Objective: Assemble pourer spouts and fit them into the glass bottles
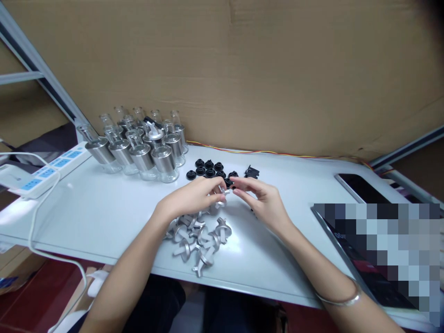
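Observation:
My left hand (194, 199) pinches a small silver metal cap (222, 193) above the white table (104, 212). My right hand (260, 201) meets it from the right, its fingertips closed on a small black piece (233, 188) pressed against the silver cap. Below my hands lies a pile of silver metal caps (199, 238). Just behind my fingers sits a cluster of black rubber rings (210, 171), with a few small black clips (251, 172) to its right.
Several glass bottles with silver collars (142, 148) stand at the back left. A white power strip (41, 173) with a cable lies at the left edge. A dark phone (360, 188) and a tablet (378, 273) lie at the right. A cardboard wall stands behind.

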`<action>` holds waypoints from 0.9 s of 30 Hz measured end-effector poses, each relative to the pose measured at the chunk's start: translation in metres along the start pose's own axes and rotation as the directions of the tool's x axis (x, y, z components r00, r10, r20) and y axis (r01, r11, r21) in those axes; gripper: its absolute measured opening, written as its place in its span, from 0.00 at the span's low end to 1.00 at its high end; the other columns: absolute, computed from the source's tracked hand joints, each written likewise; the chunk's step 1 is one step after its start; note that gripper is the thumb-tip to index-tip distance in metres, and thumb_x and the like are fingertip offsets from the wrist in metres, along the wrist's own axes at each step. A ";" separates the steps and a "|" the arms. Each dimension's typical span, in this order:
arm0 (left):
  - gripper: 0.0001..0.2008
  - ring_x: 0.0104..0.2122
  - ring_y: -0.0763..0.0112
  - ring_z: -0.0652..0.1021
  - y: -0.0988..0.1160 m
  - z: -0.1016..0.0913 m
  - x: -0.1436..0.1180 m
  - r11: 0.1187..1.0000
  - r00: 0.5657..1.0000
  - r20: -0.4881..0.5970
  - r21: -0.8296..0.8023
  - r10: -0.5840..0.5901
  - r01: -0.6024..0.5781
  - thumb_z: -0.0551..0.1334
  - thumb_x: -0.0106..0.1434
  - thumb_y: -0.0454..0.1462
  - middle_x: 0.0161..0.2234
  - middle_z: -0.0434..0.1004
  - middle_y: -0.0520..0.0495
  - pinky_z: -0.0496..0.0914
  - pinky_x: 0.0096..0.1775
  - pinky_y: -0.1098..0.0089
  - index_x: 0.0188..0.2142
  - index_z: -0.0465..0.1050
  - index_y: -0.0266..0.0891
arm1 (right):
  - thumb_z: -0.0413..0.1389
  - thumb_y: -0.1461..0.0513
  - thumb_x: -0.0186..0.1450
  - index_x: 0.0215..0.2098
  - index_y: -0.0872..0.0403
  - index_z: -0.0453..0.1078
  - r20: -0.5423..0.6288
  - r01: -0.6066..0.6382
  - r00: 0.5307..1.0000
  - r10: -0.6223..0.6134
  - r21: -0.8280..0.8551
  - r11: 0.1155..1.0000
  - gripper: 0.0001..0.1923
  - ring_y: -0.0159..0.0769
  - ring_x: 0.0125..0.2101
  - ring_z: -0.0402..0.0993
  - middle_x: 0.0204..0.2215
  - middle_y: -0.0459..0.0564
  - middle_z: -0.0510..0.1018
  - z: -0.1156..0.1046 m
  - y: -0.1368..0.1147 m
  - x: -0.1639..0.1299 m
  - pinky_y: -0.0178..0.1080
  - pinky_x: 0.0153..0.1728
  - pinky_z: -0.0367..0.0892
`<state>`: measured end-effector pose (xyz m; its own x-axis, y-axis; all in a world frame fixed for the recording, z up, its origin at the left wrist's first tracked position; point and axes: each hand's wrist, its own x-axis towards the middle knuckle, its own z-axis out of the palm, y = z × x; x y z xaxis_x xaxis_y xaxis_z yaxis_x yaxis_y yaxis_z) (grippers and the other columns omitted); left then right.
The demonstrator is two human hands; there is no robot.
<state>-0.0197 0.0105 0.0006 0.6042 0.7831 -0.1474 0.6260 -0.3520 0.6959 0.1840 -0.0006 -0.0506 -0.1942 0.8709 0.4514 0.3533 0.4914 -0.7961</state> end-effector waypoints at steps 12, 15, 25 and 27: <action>0.10 0.37 0.67 0.76 0.001 0.000 0.001 0.999 1.000 -0.005 -0.033 -0.004 0.004 0.55 0.66 0.41 0.37 0.79 0.50 0.66 0.38 0.69 0.44 0.69 0.42 | 0.59 0.59 0.62 0.35 0.52 0.76 -0.033 -0.019 0.999 0.019 0.006 1.000 0.06 0.36 0.30 0.73 0.30 0.49 0.78 0.001 -0.002 0.000 0.40 0.34 0.69; 0.11 0.38 0.65 0.76 0.000 0.000 0.002 1.000 1.000 -0.013 -0.030 0.008 -0.009 0.55 0.66 0.41 0.37 0.79 0.49 0.66 0.39 0.68 0.44 0.69 0.42 | 0.61 0.57 0.60 0.34 0.53 0.74 -0.049 -0.066 0.996 0.068 0.036 0.997 0.08 0.37 0.30 0.74 0.29 0.49 0.78 0.003 0.002 -0.002 0.41 0.34 0.70; 0.10 0.38 0.67 0.77 0.001 -0.001 0.002 0.998 1.000 -0.019 -0.064 0.024 -0.025 0.57 0.64 0.40 0.38 0.80 0.48 0.68 0.39 0.69 0.43 0.71 0.41 | 0.59 0.60 0.63 0.32 0.53 0.74 0.027 0.014 1.000 -0.014 0.004 1.000 0.05 0.39 0.32 0.75 0.31 0.50 0.79 0.003 0.005 -0.004 0.42 0.36 0.70; 0.11 0.38 0.67 0.78 0.001 -0.001 0.002 0.998 1.000 -0.024 -0.060 0.011 -0.013 0.58 0.64 0.40 0.38 0.80 0.47 0.68 0.39 0.70 0.43 0.72 0.40 | 0.59 0.60 0.63 0.34 0.52 0.75 0.034 0.002 0.999 -0.002 0.006 1.000 0.05 0.39 0.32 0.76 0.32 0.50 0.80 0.002 0.005 -0.004 0.43 0.37 0.70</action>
<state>-0.0183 0.0122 0.0021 0.5993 0.7911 -0.1224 0.5874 -0.3306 0.7387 0.1847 -0.0020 -0.0572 -0.2262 0.8696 0.4388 0.3476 0.4929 -0.7976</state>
